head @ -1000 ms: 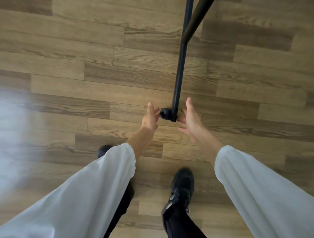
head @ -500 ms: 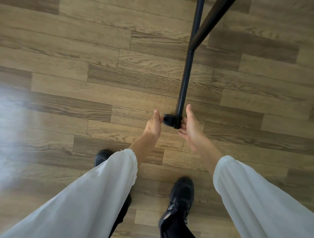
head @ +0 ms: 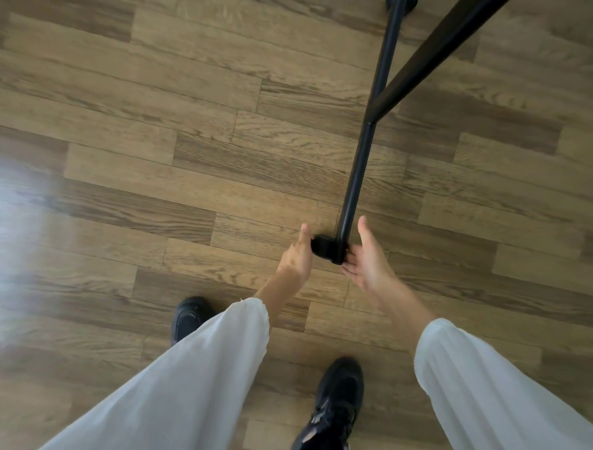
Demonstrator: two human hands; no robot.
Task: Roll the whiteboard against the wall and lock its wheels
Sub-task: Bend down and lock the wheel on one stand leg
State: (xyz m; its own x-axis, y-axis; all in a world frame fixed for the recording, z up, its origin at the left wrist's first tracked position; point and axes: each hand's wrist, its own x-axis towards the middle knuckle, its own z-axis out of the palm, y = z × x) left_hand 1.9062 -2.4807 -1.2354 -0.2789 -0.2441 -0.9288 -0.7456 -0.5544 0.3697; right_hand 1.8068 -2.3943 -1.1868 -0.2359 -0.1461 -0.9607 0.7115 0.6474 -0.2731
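Observation:
Only the whiteboard's black stand shows: a base bar [head: 359,167] lies along the wooden floor, and a slanted black tube [head: 433,54] rises from it at the upper right. A black castor wheel [head: 322,245] sits at the bar's near end. My left hand [head: 296,257] is at the castor's left side, thumb over its top and fingers against it. My right hand [head: 369,260] is at the bar's end from the right. Its fingertips touch the bar and its thumb points up, apart from the bar. The board itself is out of view.
Wood-plank floor [head: 192,144] fills the view, with glare at the left. My two black shoes [head: 340,401] [head: 189,316] stand just behind the castor. A second castor [head: 401,4] is cut off at the top edge. No wall is visible.
Both hands stay at the castor. My left hand has closed in against the wheel. The view has shifted, so the bar now sits further right in the frame.

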